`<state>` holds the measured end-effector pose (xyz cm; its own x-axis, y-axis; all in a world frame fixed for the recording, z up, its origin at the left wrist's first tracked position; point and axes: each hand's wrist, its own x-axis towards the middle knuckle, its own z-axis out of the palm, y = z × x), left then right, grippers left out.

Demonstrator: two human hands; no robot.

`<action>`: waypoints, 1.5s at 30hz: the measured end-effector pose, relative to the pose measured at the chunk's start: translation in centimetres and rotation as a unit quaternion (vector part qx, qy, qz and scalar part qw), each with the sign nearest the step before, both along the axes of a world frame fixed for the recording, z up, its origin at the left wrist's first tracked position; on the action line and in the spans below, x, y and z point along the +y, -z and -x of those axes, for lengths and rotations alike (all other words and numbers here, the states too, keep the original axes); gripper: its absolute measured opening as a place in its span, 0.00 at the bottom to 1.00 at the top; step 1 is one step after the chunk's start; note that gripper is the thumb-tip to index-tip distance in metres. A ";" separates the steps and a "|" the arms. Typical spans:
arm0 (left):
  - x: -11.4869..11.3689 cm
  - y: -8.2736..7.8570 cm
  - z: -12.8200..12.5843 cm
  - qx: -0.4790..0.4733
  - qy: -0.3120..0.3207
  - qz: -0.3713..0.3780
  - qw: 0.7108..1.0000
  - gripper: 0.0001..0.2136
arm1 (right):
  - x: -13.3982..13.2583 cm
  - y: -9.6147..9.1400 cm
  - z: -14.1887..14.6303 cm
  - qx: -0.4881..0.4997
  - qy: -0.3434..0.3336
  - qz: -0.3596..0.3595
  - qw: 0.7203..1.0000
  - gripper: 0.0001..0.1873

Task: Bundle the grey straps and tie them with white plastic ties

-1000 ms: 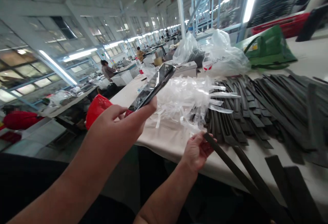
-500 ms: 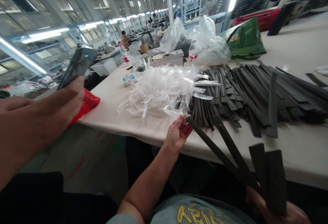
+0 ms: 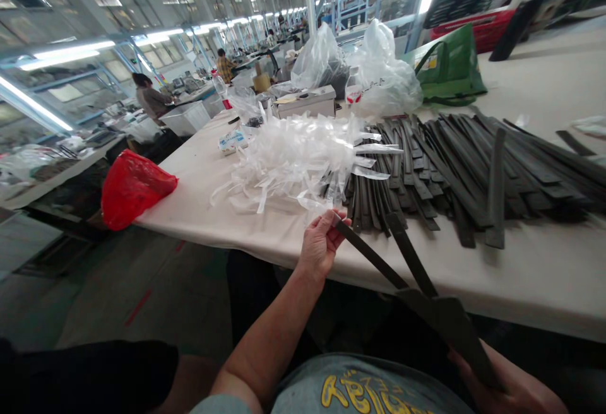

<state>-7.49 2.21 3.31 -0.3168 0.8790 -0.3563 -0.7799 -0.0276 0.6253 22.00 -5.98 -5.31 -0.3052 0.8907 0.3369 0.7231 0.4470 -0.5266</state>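
Note:
My left hand (image 3: 322, 247) pinches the end of a long, flat dark grey strip (image 3: 369, 255) at the table's front edge. Close to those fingertips is the edge of a heap of clear plastic strips (image 3: 303, 155). At the lower right, my right hand (image 3: 509, 379) is closed around the near ends of several dark strips (image 3: 457, 325), their flat ends fanned over each other. One of these strips (image 3: 411, 256) points up toward the table beside the pinched one. A large pile of similar dark strips (image 3: 464, 168) lies on the table beyond.
The pale-covered table (image 3: 199, 212) carries a red plastic bag (image 3: 137, 190) at its left corner. Behind the heap stand a box (image 3: 307, 101), clear bags (image 3: 388, 79), a bottle (image 3: 353, 89) and a green bag (image 3: 452, 70). Co-workers sit farther back; a person's leg (image 3: 189, 382) shows lower left.
A nearby person's hand with a dark flat object has left the left side, uncovering the red bag. The strips in my right hand have tilted to the left. My left hand keeps its pinch.

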 end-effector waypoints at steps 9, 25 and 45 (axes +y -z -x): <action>-1.2 2.0 -3.1 0.015 0.050 0.021 0.998 0.16 | 0.4 -1.2 3.1 0.062 0.034 0.153 0.986 0.21; -2.8 1.7 -5.7 0.138 0.104 -0.040 0.984 0.12 | 3.4 -2.6 7.5 0.195 0.033 0.284 0.938 0.25; -3.2 0.9 -5.1 0.111 0.080 -0.054 0.989 0.16 | 4.1 -2.1 6.6 0.177 0.007 0.241 0.954 0.23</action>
